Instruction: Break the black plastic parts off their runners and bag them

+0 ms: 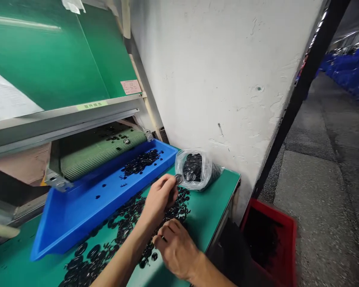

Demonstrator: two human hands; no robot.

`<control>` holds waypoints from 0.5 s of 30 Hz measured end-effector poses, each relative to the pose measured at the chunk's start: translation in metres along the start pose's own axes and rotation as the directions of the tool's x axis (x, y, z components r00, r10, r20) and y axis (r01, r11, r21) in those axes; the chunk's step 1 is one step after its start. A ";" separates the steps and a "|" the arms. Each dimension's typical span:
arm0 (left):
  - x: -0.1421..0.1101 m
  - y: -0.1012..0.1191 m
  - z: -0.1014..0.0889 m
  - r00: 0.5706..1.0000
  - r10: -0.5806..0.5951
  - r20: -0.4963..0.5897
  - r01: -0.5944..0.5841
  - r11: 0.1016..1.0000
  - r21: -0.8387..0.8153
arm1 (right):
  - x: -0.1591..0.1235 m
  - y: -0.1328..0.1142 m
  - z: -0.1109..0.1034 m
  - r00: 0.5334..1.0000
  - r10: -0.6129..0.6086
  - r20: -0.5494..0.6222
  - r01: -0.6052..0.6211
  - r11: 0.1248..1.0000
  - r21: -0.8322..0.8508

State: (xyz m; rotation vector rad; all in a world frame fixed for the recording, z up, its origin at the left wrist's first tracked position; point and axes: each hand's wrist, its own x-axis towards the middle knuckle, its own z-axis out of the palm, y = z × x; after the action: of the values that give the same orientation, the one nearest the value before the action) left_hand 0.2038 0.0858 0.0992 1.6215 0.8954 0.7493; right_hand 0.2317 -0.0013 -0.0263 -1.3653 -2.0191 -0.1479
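Note:
My left hand (160,196) is pinched around a round black ring-like part (178,179). It holds the part at the near left side of a clear plastic bag (208,169), which stands open and contains many similar black parts. Below and nearer to me, my right hand (177,248) curls over the scattered pile of black parts (127,225) on the green tabletop (214,203). Its thumb and fingers are drawn together; whatever lies between them is too small or hidden to name. Discs and thin scraps are mixed in the pile.
A blue tray (86,217) with more black pieces sits under the end of a green conveyor belt (104,153). A white wall (209,79) rises behind the bag. On the floor at right stands a red bin (288,239) with dark contents.

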 end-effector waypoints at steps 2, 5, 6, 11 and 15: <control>0.039 0.003 0.025 0.999 0.003 0.042 -0.006 0.998 0.069 | 0.000 0.002 0.002 1.000 0.015 0.018 -0.014 1.000 -0.015; 0.093 -0.002 0.054 1.000 0.010 0.028 -0.015 0.977 0.212 | 0.001 0.004 0.008 0.999 0.037 0.033 -0.036 0.999 -0.019; 0.108 -0.004 0.061 0.999 0.027 0.034 -0.035 0.966 0.257 | 0.002 0.004 0.012 0.998 0.051 0.026 -0.050 0.998 -0.027; 0.149 -0.002 0.083 0.971 0.168 0.168 -0.225 0.878 0.421 | 0.003 0.006 0.027 0.994 0.105 -0.022 -0.106 0.992 -0.067; 0.153 0.004 0.077 0.916 0.238 0.323 -0.370 0.814 0.448 | 0.001 0.007 0.022 0.993 0.113 -0.036 -0.114 0.993 -0.038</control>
State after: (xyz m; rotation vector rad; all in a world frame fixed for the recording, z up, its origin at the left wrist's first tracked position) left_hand 0.3483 0.1776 0.0902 2.3143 0.6762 0.5240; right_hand 0.2274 0.0127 -0.0441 -1.4890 -1.9151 -0.1601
